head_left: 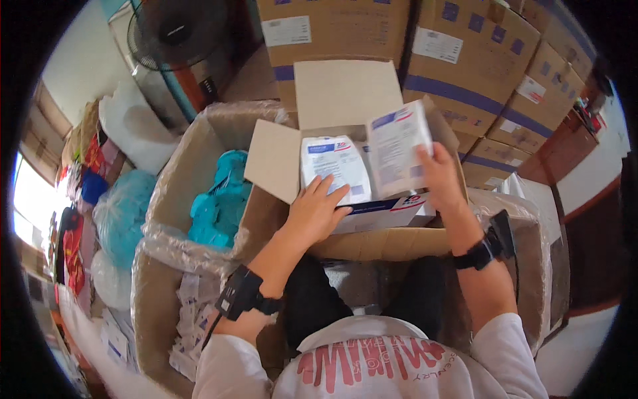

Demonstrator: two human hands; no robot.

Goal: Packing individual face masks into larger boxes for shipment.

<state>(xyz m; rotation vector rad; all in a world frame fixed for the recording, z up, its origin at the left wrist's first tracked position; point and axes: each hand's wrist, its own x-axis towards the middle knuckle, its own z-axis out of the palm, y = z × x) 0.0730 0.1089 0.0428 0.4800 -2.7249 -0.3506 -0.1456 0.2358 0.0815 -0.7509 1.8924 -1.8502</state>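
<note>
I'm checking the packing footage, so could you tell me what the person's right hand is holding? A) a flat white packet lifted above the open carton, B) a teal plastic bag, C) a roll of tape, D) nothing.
A: the right hand grips a flat white packet raised over the open carton, while the left hand rests on another white packet inside it.

An open brown cardboard box (pixel 345 246) sat on the person's lap, white flat paper packets (pixel 335 169) standing inside it. To its left stood a larger plastic-lined cardboard carton (pixel 166 199) with teal folded items (pixel 222 199) in it. Behind rose stacked taped cardboard cartons (pixel 465 60). A black round fan (pixel 176 30) stood behind the left carton.
</note>
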